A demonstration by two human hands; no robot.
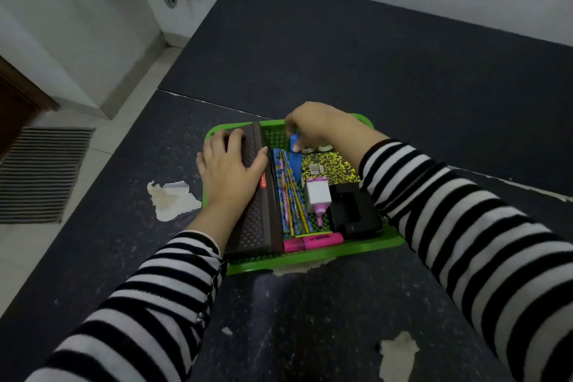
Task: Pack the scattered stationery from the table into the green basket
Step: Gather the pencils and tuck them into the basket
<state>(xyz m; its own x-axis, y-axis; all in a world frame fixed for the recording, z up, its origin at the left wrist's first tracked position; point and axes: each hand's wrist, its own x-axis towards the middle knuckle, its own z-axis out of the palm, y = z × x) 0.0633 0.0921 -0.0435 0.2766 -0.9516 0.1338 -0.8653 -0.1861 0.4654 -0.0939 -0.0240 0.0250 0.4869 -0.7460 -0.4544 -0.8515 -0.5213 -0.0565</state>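
Dark speckled table [403,77] carries the green basket [310,257]; I see my left hand [231,167] lying flat on the brown case [251,226], right hand [322,127] pinching a blue ruler [296,158].

The green basket [313,259] sits on the dark counter [372,56], packed: a brown case [252,226] along its left side, patterned pencils [290,195] beside it, a pink highlighter [313,241] at the near rim. Right of them lie a yellow-speckled notebook [333,164], a white-and-pink bottle [317,195] (cap pointing near), a black punch [353,211] and a blue piece [296,158].
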